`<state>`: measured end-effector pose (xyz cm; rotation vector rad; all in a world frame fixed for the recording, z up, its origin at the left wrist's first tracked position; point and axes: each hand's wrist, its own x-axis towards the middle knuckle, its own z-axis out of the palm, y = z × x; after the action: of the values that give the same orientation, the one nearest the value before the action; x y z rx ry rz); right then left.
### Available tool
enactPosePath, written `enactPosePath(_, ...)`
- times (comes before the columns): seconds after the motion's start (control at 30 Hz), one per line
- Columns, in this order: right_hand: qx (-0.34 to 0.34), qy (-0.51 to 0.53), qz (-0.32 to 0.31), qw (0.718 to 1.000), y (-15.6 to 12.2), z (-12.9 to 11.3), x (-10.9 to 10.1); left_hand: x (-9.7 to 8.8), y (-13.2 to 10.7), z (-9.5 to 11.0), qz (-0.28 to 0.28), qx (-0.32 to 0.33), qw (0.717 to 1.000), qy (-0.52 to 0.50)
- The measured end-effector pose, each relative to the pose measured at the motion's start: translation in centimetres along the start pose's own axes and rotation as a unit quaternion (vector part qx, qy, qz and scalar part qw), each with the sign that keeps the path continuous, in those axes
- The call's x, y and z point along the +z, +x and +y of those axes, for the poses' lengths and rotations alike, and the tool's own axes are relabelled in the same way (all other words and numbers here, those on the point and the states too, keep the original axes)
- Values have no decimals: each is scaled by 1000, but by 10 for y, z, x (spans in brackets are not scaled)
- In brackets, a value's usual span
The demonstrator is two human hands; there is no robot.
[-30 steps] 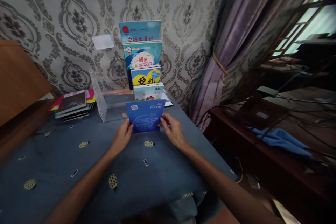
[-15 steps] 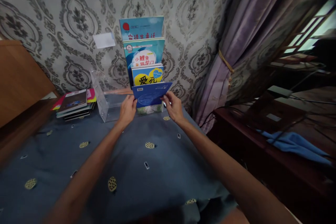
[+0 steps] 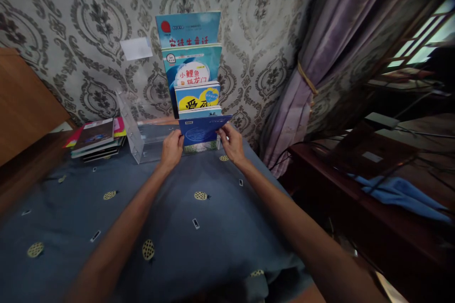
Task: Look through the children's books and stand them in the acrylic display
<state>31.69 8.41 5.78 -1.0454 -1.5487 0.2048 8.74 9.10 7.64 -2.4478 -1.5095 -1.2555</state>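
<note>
Between my hands is a dark blue book, gripped at both side edges and tilted slightly. My left hand closes on its left edge, and my right hand pinches its right edge. Behind it, several books rise in steps: a light blue one mostly hidden, a yellow and blue book, a teal book and a taller blue book. They stand in a clear plastic rack, whose left part holds no books. A greenish cover shows below the blue book.
A stack of books lies left of the rack on the blue pineapple-print cloth. A wooden panel stands far left. At right are a tied purple curtain, a dark red cabinet, cables and a blue cloth.
The dark blue book has gone slightly lower, along with my hands. The top of a light blue book now shows behind it. The view has shifted a little.
</note>
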Motion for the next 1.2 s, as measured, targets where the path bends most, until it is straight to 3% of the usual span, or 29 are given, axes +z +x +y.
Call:
enactPosePath(0.2, 28, -68, 7, 997, -8, 18, 5, 5, -6, 2, -51, -87, 992, 78)
enactPosePath(0.5, 57, -49, 34, 997, -17, 22, 13, -6, -5, 23, -113, -144, 969, 168)
enactPosePath(0.77, 29, -92, 29, 995, -18, 19, 15, -9, 0, 36, -159, -148, 951, 219)
enactPosePath(1.2, 26, -92, 26, 995, -19, 22, 19, 0, 1, 31, -149, -144, 951, 228)
